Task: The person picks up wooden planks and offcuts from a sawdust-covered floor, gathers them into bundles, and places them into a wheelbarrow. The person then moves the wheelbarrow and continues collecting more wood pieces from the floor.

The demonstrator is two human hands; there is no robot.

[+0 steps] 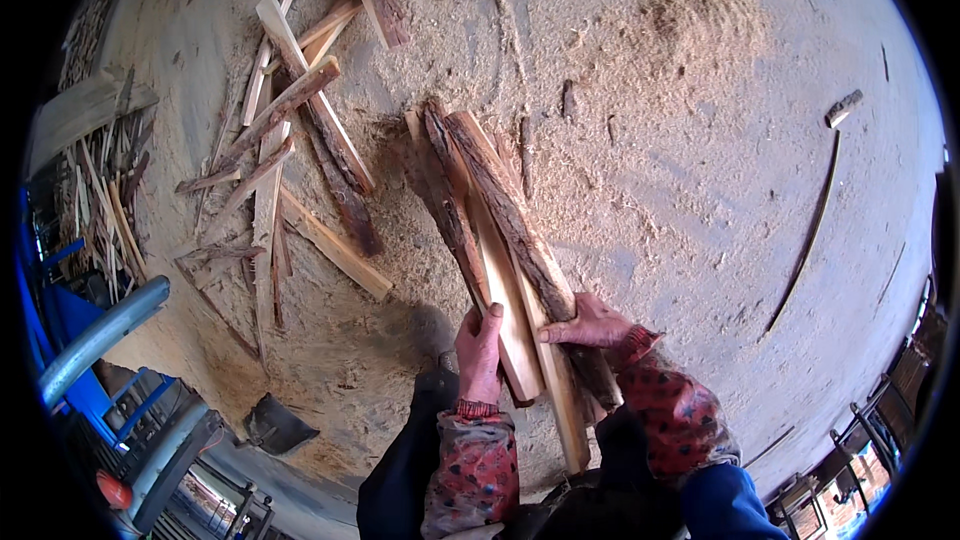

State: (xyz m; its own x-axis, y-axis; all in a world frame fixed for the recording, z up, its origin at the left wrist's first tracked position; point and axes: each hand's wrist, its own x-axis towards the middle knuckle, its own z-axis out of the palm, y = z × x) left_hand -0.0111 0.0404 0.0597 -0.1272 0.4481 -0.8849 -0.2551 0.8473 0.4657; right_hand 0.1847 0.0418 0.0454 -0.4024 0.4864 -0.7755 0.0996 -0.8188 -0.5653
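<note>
A bundle of long, bark-edged wood slabs [500, 260] lies lengthwise between my hands, its far end over the sawdust and its near end close to my legs. Around the left side of the bundle my left hand [479, 353] is closed, thumb lying on top along the pale cut face. My right hand [588, 324] grips the right side, its thumb across the bark and pale edge. The fingers beneath the slabs are hidden on both sides. Red patterned sleeves cover both forearms.
Loose wood slabs [310, 110] lie crisscrossed on the floor to the left and far side. Sawdust [690, 15] is heaped at the far right. A thin strip [808, 230] lies right. Metal pipes [105, 340], a dark scoop-like piece [278, 426] and stacked sticks [110, 200] are at left.
</note>
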